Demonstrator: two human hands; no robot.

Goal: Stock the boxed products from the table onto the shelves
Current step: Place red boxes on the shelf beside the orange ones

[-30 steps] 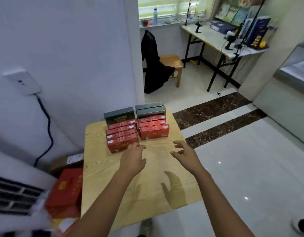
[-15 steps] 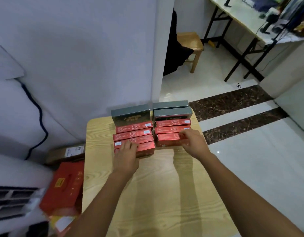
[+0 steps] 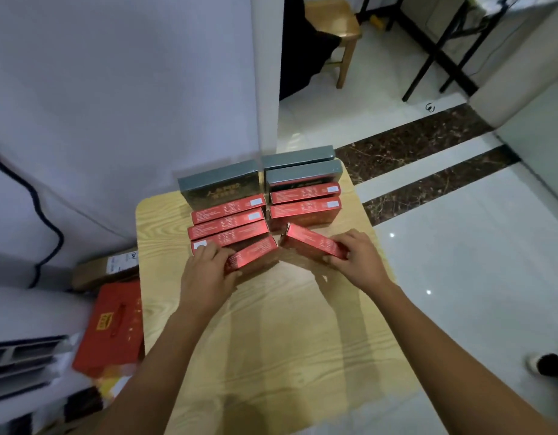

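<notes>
Now: left hand [image 3: 208,271] closed on the near end of a red box [image 3: 254,255], thumb on the near side, fingers [image 3: 205,251] over the top. That box is swung out of line, its far end angled toward the middle of the wooden table [image 3: 271,340]. Right hand [image 3: 359,262] grips a second red box [image 3: 312,243] at its near-right end; this one is angled the opposite way, so the two far ends nearly meet in a V. Whether either box is lifted clear of the table or only pivoted on it is hard to tell, edges blurred.

Beyond the hands, toward the far edge of the table: left column of three red boxes [image 3: 227,221] standing on edge, close-packed; right column of two red boxes [image 3: 304,202]. Behind those, at the far edge, three dark grey-green boxes [image 3: 219,183], one on the left, two on the right.

Off the table's left side, on the floor: a red gift bag [image 3: 111,324] and a brown carton [image 3: 105,271]. Past the far edge, a white wall [image 3: 114,89]; further off to the right, a wooden stool [image 3: 334,23]
</notes>
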